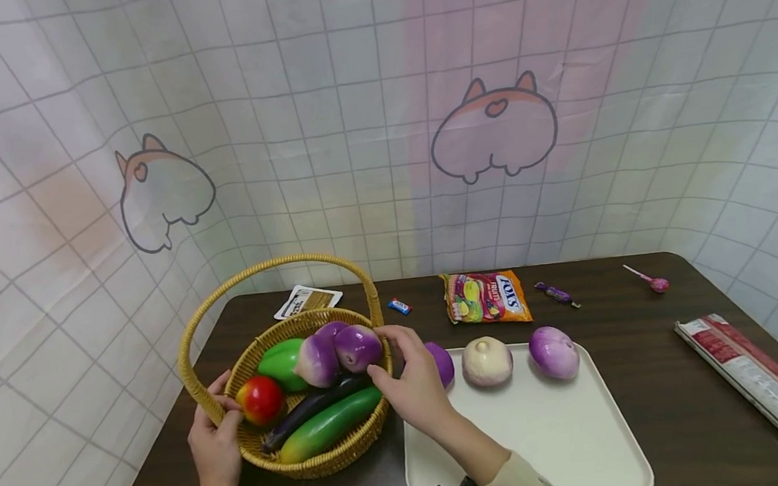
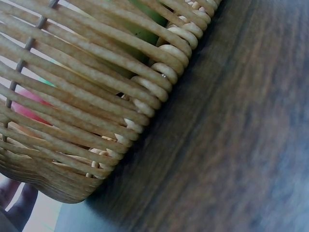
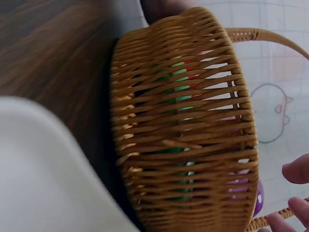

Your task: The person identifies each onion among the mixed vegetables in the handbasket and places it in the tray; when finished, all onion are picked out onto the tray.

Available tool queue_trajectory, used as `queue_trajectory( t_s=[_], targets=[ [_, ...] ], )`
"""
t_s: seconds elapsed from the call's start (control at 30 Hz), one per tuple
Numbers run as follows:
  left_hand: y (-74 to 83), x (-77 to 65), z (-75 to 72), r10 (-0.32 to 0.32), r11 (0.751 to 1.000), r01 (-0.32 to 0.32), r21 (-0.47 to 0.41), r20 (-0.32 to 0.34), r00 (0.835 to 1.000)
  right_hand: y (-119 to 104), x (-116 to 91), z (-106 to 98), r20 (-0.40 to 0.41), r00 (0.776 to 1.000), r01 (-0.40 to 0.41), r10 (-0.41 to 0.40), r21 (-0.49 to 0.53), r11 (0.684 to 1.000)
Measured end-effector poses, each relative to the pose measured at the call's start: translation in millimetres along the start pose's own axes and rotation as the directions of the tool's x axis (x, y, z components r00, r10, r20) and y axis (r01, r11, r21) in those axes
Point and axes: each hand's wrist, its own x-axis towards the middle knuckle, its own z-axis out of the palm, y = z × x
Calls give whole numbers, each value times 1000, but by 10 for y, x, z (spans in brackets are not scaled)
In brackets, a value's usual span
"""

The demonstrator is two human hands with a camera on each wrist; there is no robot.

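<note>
A wicker basket (image 1: 328, 463) with a tall arched handle stands at the left of the table. My left hand (image 1: 216, 446) grips its left rim by the handle's foot, thumb on top. My right hand (image 1: 417, 377) is at the right rim, thumb and fingers apart beside a purple onion-like vegetable (image 1: 358, 347). In the right wrist view its fingers (image 3: 280, 222) overlap the handle. The basket also holds a purple-white bulb (image 1: 317, 360), a green vegetable (image 1: 282, 366), a red-yellow fruit (image 1: 261, 400), a dark eggplant (image 1: 315, 406) and a cucumber (image 1: 332, 426).
Right of the basket lies a white tray (image 1: 538, 433) bearing a pale bulb (image 1: 488, 361) and purple bulbs (image 1: 553, 352). Behind are a candy bag (image 1: 486, 297), small wrapped candies (image 1: 400, 306) and a white packet (image 1: 308, 301). A lollipop (image 1: 658, 285) and a long red-white package (image 1: 755, 378) lie at right.
</note>
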Motion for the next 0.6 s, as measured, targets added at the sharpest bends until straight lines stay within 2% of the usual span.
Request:
queue_trajectory(
  t_s=[0.13,0.6],
  targets=[
    [-3,-3,-9,2,1000,-2,5,4,1000,-28,61,64,20,1000,-20,20,8,1000],
    [-4,7,-15,0,1000,0,30,7,1000,-20,115,114,55,997,-49,52,-67,997]
  ],
)
